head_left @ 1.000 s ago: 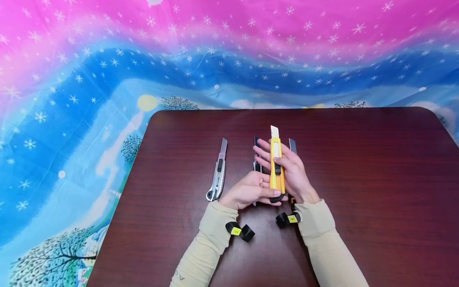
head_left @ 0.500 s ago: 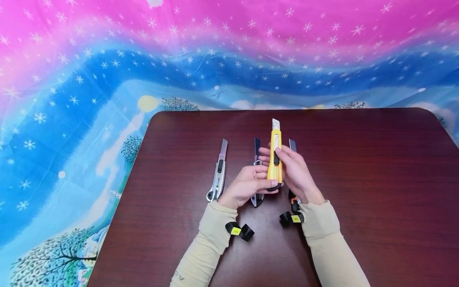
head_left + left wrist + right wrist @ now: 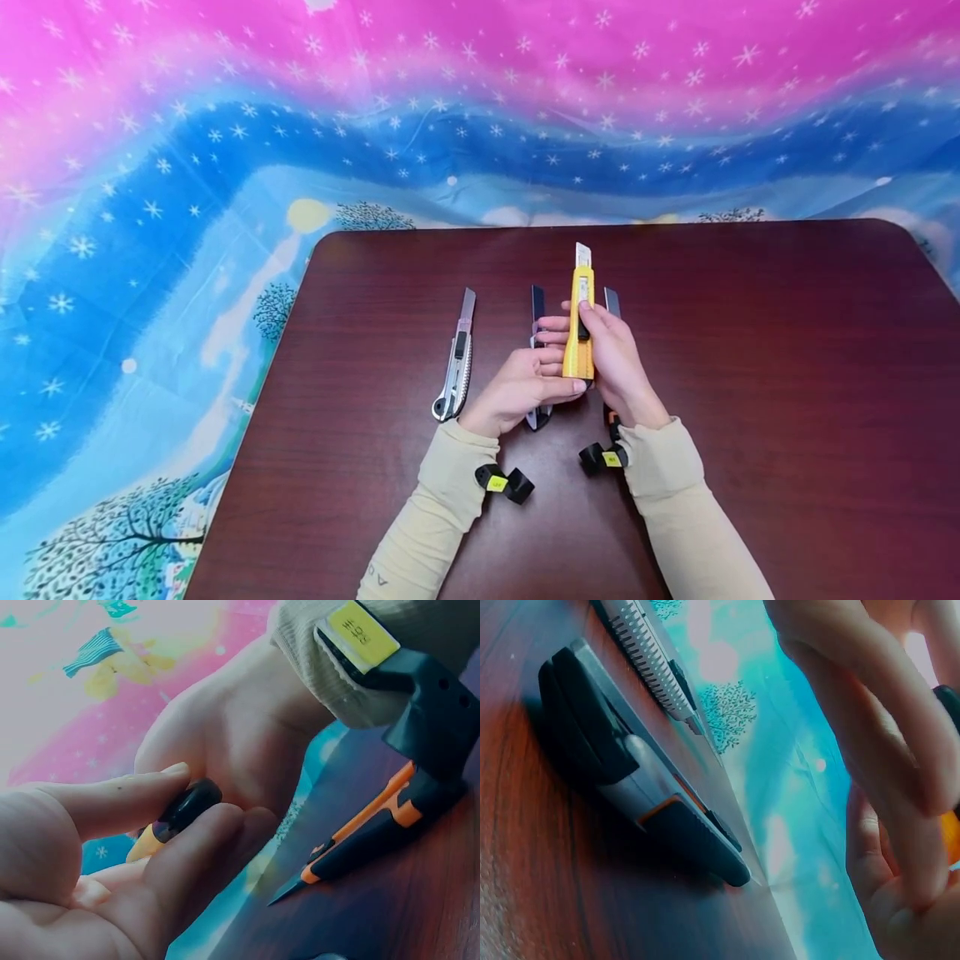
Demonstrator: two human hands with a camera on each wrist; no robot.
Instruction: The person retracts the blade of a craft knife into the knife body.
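Observation:
A yellow utility knife (image 3: pixel 579 354) with a black slider (image 3: pixel 583 332) stands tilted up over the table, its short blade (image 3: pixel 582 255) pointing away from me. My left hand (image 3: pixel 506 390) pinches its black butt end (image 3: pixel 191 806) between thumb and fingers. From the right side, my right hand (image 3: pixel 624 362) grips the body, thumb at the slider and fingers behind. Behind the hands lie two more knives, both partly covered: a dark one with a grey-and-black handle (image 3: pixel 537 417) in the middle, and a black-and-orange one (image 3: pixel 367 836) beneath the right wrist.
A silver utility knife (image 3: pixel 453 371) with its blade out lies left of the hands on the dark red-brown table (image 3: pixel 787 375). A snowflake-patterned cloth (image 3: pixel 420 108) hangs beyond the table's far edge. Small black wrist cameras (image 3: pixel 506 483) stick out inward from both sleeves.
Both hands have lifted the yellow utility knife a little up and away. The right hand's fingers, spread out earlier, are drawn in closer behind it. The knives on the table have stayed put.

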